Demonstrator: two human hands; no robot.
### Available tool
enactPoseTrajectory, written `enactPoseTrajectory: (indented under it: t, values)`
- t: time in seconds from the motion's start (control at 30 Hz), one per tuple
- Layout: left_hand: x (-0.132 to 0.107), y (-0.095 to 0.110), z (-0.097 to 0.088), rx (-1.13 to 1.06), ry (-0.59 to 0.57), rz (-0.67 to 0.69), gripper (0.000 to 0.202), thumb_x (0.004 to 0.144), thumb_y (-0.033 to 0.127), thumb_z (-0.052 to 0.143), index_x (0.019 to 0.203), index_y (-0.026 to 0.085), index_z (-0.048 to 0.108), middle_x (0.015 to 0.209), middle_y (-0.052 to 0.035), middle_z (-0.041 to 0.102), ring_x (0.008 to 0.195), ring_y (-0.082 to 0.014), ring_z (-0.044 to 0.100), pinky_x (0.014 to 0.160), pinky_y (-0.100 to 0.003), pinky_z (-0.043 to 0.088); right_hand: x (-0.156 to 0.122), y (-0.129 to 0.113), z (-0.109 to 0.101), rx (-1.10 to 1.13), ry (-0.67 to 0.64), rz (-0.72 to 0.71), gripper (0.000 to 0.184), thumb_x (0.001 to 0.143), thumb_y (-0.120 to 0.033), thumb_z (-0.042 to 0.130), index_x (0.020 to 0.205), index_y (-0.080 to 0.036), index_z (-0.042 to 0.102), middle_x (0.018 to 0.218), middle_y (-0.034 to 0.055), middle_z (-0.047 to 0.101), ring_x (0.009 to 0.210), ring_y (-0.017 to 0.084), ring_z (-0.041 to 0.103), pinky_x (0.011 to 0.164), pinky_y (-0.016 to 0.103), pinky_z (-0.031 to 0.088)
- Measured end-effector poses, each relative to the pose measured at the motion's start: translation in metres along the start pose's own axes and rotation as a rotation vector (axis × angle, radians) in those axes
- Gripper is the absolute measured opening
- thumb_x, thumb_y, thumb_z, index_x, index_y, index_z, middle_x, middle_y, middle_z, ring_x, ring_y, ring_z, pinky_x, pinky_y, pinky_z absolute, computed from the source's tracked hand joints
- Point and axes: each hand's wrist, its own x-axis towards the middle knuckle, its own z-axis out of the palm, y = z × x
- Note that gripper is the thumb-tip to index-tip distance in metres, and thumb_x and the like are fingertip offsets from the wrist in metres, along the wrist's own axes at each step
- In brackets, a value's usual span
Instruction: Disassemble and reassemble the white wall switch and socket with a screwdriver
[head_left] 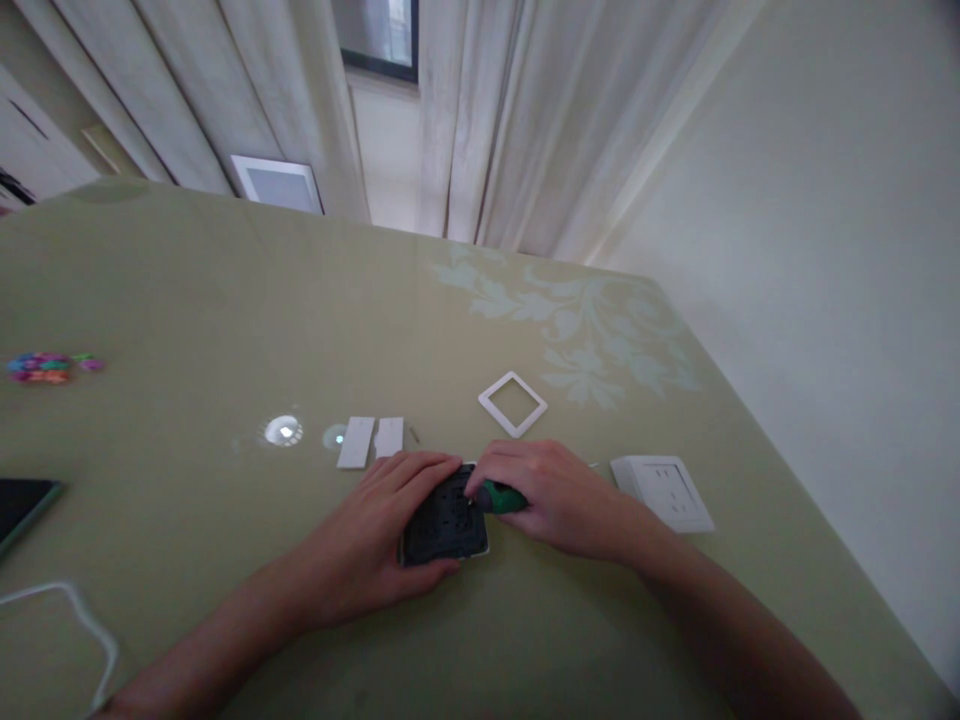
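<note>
Head camera looks down on a bench (225,300) under an olive cloth, where both hands meet near the front edge over a dark switch body (444,520) lying flat, just ahead of the person. The left hand (382,530) is curled over its left and near sides, fingers across the top edge and thumb underneath, clamped on it, probably to keep it from sliding or turning. The right hand (551,495) is closed around the green handle of a screwdriver (504,497), whose tip end points into the right part of the body; the tip itself is hidden by the fingers. The loose parts lie just beyond the hands, seemingly set aside within easy reach: two white rocker covers (355,442) side by side, a small screw (414,435) just beside them, and a white square frame (513,403). A white socket plate (661,492) rests near the right wrist. A phone (19,505) and a white cable (75,610) lie well apart on the left.
</note>
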Motion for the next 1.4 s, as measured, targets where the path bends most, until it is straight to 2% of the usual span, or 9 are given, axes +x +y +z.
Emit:
enactPoseTrajectory:
  t: [0.33,0.6,0.73,1.0,1.4]
  values:
    - [-0.001,0.0,0.001,-0.008,0.001,0.005,0.079,0.091,0.035,0.08,0.158,0.031,0.038,0.153,-0.0112,0.058,0.139,-0.0344,0.057,0.117,-0.054,0.049,-0.003,-0.01,0.002,-0.158,-0.06,0.021,0.017,0.093,-0.008,0.073,0.106,-0.019,0.071,0.105,0.0044,0.074,0.093,0.02,0.069,0.079,0.03,0.044]
    - [-0.001,0.0,0.001,0.014,0.002,0.01,0.081,0.09,0.037,0.08,0.158,0.03,0.036,0.153,-0.0125,0.058,0.138,-0.036,0.057,0.117,-0.057,0.048,-0.004,-0.015,0.006,-0.266,-0.079,0.011,0.01,0.095,-0.01,0.067,0.101,-0.019,0.068,0.1,0.0053,0.075,0.086,0.021,0.066,0.07,0.032,0.038]
    - [0.0,0.0,0.0,0.014,0.001,0.013,0.081,0.091,0.036,0.08,0.158,0.03,0.035,0.153,-0.0129,0.058,0.138,-0.036,0.057,0.117,-0.058,0.048,-0.004,-0.016,0.007,-0.259,-0.074,-0.019,0.01,0.095,-0.01,0.066,0.1,-0.018,0.069,0.101,0.0058,0.075,0.087,0.02,0.066,0.072,0.032,0.039]
    - [0.001,0.003,0.0,0.002,0.014,-0.003,0.079,0.089,0.034,0.081,0.156,0.03,0.039,0.152,-0.012,0.06,0.136,-0.0355,0.059,0.116,-0.056,0.05,-0.003,-0.017,0.013,-0.249,-0.07,0.05,0.013,0.09,-0.011,0.068,0.101,-0.019,0.071,0.103,0.0065,0.076,0.088,0.021,0.067,0.071,0.031,0.04]
    - [0.002,0.003,-0.001,-0.005,0.01,-0.014,0.078,0.089,0.034,0.081,0.156,0.03,0.041,0.152,-0.0119,0.06,0.136,-0.035,0.059,0.116,-0.055,0.05,0.0,-0.012,0.013,-0.133,-0.049,0.113,0.012,0.09,-0.011,0.071,0.101,-0.017,0.072,0.107,0.0076,0.074,0.095,0.022,0.068,0.082,0.032,0.049]
